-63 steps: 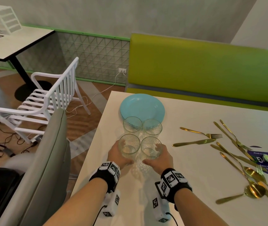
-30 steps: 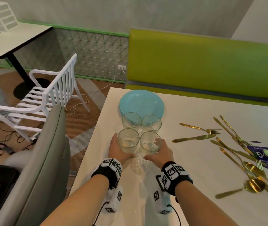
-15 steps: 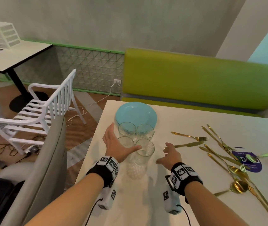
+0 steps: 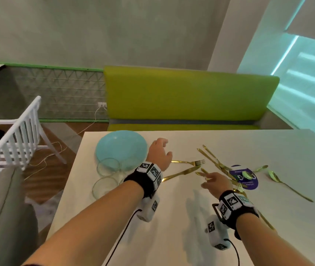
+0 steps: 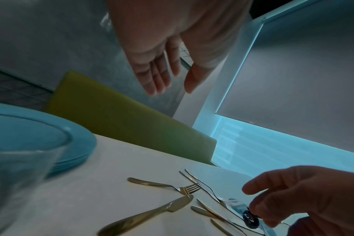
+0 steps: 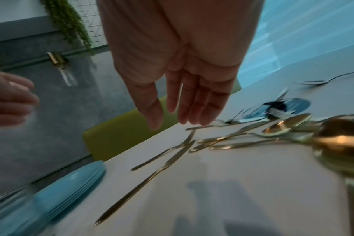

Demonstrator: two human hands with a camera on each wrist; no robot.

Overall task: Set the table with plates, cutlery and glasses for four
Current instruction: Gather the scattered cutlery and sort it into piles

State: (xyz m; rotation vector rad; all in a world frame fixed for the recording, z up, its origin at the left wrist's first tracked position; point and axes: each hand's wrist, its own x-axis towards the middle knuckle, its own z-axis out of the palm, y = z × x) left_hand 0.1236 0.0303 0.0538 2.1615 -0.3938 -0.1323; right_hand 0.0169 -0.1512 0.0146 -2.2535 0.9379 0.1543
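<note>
White table [image 4: 172, 217]: stacked blue plates [image 4: 121, 145] and glasses [image 4: 105, 176] near left edge, gold cutlery [image 4: 188, 170] centre-right. Left hand [image 4: 159, 153] and right hand [image 4: 213, 181] hover apart above it, fingers relaxed, holding nothing.

Bare forearms, black wristbands [image 4: 149, 181] with checkered marker tags, white cabled camera units [image 4: 217, 235] beneath.

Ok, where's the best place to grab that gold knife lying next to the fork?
Probably the handle of the knife, the end nearest the left wrist. It lies flat on the table, clear of the fork, so come from above and pinch its sides.
</note>
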